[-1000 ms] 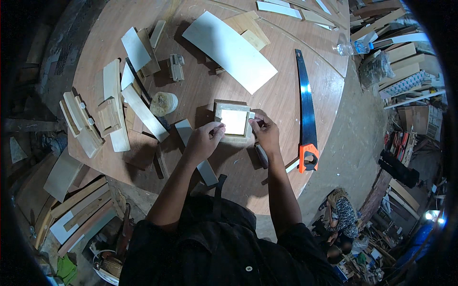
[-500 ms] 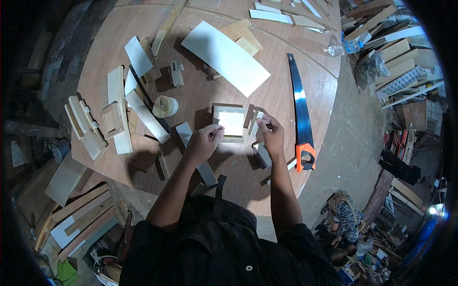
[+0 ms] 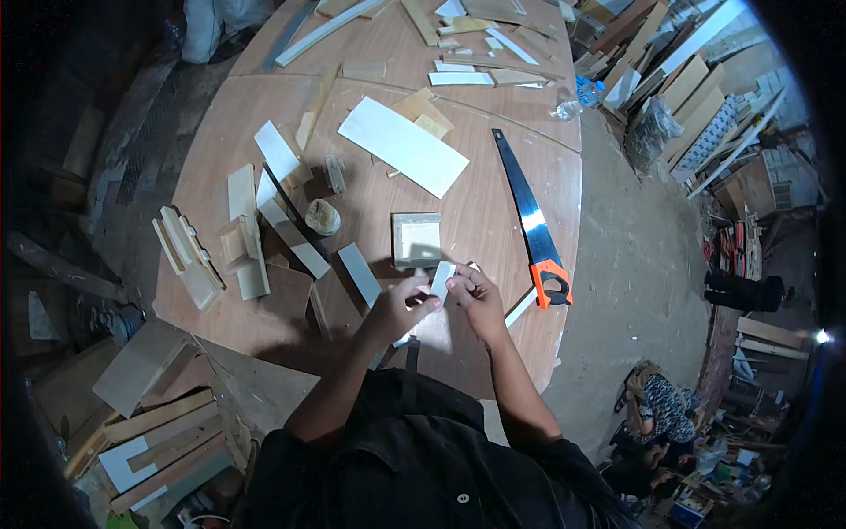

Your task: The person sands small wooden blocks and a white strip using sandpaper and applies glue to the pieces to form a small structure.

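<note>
A small white wooden strip (image 3: 443, 279) is held up in front of my body, pinched in the fingers of my right hand (image 3: 477, 302). My left hand (image 3: 398, 310) is curled beside the strip's left edge, thumb and forefinger apart; whether they touch it is hard to tell. Just beyond both hands, a small square wooden frame (image 3: 396, 241) with a pale inner panel lies flat on the table. A white-faced board piece (image 3: 359, 271) lies left of the frame. Other small pieces under my hands are partly hidden.
On the right of the table (image 3: 476, 198) lies a handsaw (image 3: 522, 207) with an orange-black handle. A wide white board (image 3: 404, 146) lies farther back. A round tub (image 3: 322, 217) and several wood offcuts are at left. Another person (image 3: 663, 407) crouches at lower right.
Both hands have come nearer my body, off the frame. My right hand has brought the white strip leftward, toward my left hand. The view has shifted, showing more of the far table.
</note>
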`<state>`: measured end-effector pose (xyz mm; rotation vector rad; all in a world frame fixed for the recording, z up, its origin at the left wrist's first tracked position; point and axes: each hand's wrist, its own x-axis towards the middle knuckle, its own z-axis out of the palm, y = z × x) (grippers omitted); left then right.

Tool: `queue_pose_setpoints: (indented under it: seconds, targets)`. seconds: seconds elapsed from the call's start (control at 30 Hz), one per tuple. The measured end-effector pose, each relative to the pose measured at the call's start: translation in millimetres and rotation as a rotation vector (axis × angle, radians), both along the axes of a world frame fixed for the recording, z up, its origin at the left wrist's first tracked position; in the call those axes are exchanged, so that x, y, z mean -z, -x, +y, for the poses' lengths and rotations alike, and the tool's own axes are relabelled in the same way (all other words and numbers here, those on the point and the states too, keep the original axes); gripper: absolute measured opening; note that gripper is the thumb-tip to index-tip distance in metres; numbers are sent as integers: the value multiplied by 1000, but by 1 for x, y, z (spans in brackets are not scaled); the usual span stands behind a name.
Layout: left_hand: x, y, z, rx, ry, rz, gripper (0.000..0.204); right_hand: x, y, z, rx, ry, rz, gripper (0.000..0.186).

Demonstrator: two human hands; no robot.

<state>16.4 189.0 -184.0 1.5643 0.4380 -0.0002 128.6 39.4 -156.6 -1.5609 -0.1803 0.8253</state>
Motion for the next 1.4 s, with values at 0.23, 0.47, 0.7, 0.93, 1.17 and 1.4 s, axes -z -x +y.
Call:
queue_pose_setpoints:
  seconds: [0.23, 0.47, 0.7, 0.93, 1.17, 1.4]
  targets:
    - [-22, 48, -25, 51, -168, 8, 31, -15, 51, -25, -110, 63, -156, 40]
    - [-46, 67, -40, 60, -224, -54, 31, -15, 72, -52, -102, 85, -149, 41]
    - [-49, 69, -44, 47, -68, -55, 22, -29, 72, -54, -26, 21, -105, 40]
    - [-30, 64, -60, 14, 59, 40, 24, -17, 64, -66, -112, 4, -174, 43]
    - [-30, 62, -79, 9, -124, 172, 32, 2, 47, -86, -279, -20, -122, 44]
    - [-16, 65, -89, -75, -76, 239, 26, -4, 26, -82, -541, 123, -132, 49]
